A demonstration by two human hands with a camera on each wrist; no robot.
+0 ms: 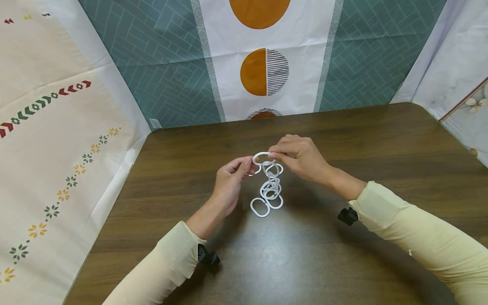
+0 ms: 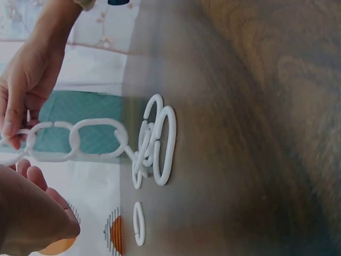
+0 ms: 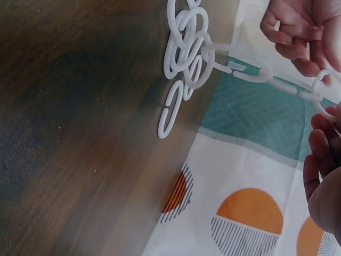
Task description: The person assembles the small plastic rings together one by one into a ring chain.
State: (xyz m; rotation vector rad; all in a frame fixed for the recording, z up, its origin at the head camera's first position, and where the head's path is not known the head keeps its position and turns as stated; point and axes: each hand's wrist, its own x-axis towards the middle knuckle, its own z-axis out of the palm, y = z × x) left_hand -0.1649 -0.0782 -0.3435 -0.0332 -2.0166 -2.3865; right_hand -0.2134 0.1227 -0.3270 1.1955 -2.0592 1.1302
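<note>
White plastic chain links hang linked together between my hands, just above the table. My right hand pinches the top link of the chain between thumb and fingers. Lower and to the left, my left hand pinches another white link, partly hidden by its fingers. From the right hand the linked chain runs down to a small heap of links on the tabletop. One more link lies flat at the near left side of the heap. Some links have a visible gap in their ring.
The brown wooden table spreads around the heap, its far edge against a teal and white patterned cloth. A cream embroidered cloth hangs at the left, a pale floral one at the right. Each wrist wears a small black camera.
</note>
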